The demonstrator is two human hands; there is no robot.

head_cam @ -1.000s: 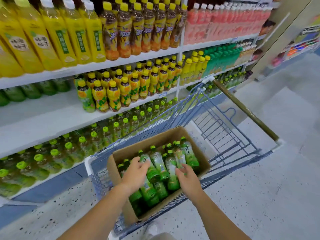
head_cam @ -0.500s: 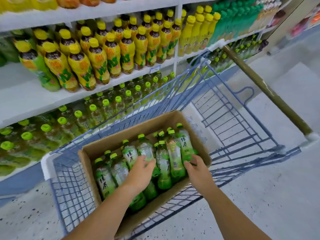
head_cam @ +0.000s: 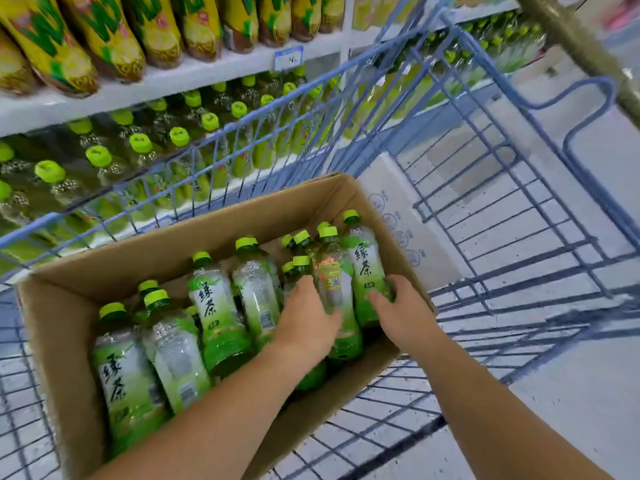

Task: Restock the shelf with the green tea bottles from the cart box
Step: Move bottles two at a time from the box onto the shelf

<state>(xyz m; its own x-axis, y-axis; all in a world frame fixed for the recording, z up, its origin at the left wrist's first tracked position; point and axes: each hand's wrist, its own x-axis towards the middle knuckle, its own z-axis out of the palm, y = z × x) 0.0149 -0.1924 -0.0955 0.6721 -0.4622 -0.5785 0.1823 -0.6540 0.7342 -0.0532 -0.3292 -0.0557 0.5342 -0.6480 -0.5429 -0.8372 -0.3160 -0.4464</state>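
Note:
An open cardboard box [head_cam: 180, 244] sits in the blue wire cart [head_cam: 485, 188] and holds several green tea bottles with lime caps, lying tilted. My left hand [head_cam: 308, 320] rests on a bottle [head_cam: 334, 289] near the box's right end, fingers curled round its left side. My right hand [head_cam: 401, 313] is against the rightmost bottle [head_cam: 365, 271], fingers wrapped on its lower part. Both bottles still lie in the box. Beyond the cart, the low shelf [head_cam: 145, 147] holds rows of the same green-capped bottles.
The shelf above [head_cam: 207, 71] carries yellow-labelled drink bottles and a blue price tag [head_cam: 289, 58]. A white carton [head_cam: 398, 216] lies flat in the cart beside the box. The cart handle [head_cam: 581, 46] runs along the upper right over speckled floor.
The view has dropped and come closer to the box. Both hands have shifted right across the bottles and settled round the two at the box's right end.

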